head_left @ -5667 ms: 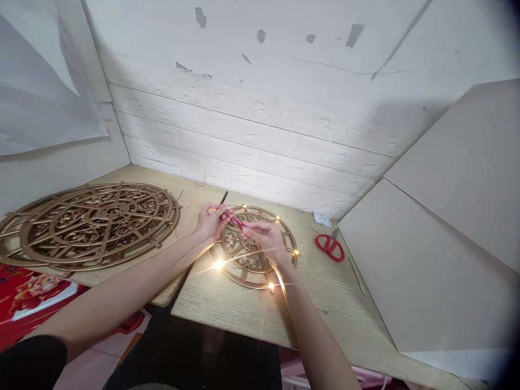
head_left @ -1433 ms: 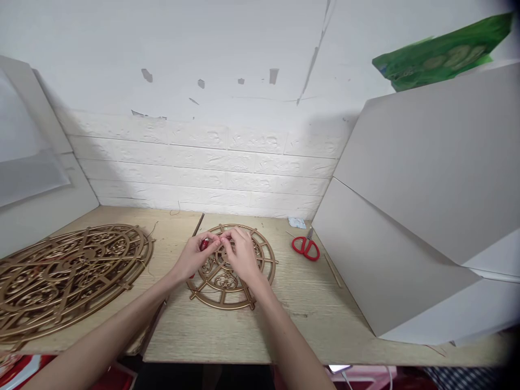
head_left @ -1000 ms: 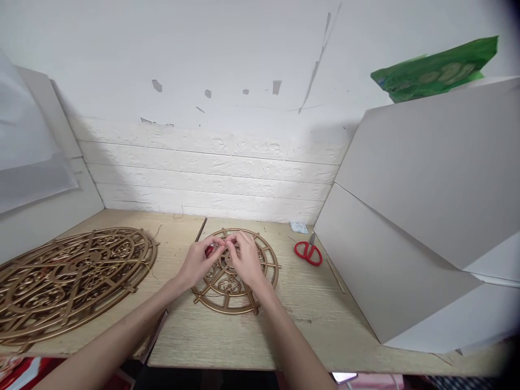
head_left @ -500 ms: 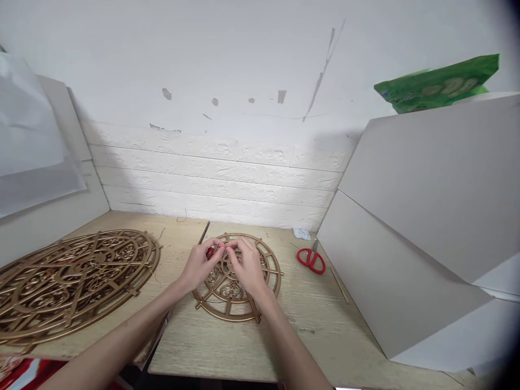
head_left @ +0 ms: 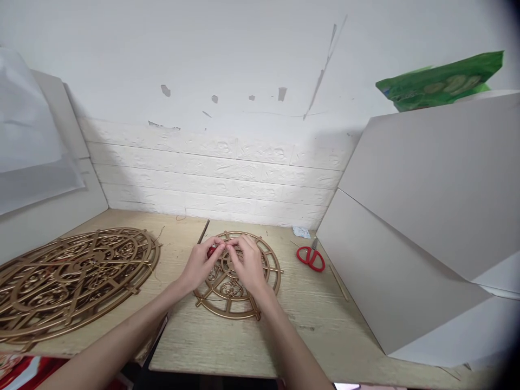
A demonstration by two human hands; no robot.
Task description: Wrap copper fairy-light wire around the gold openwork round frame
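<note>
Over the middle of a round gold openwork disc [head_left: 229, 314], my two hands meet with their fingertips nearly touching. My left hand [head_left: 199, 262] is closed in a pinch, and a small shiny red object [head_left: 211, 251] shows in the curl of its fingers, mostly covered. Thumb and fingers of my right hand [head_left: 247, 264] are pinched together too; whatever is between them is too small to make out. The disc lies flat on the wooden table [head_left: 211, 346], its scrollwork partly hidden under my hands.
A stack of gold openwork discs [head_left: 87, 265] lies at the left, with loose thread on it. Red-handled scissors [head_left: 311, 258] and a thin stick [head_left: 338, 283] lie to the right, beside a white box [head_left: 406, 244] bearing a green packet [head_left: 441, 84]. White wall [head_left: 211, 168] stands behind.
Both hands stay pinched together over the disc, with only slight finger movement. The whole view has shifted a little.
</note>
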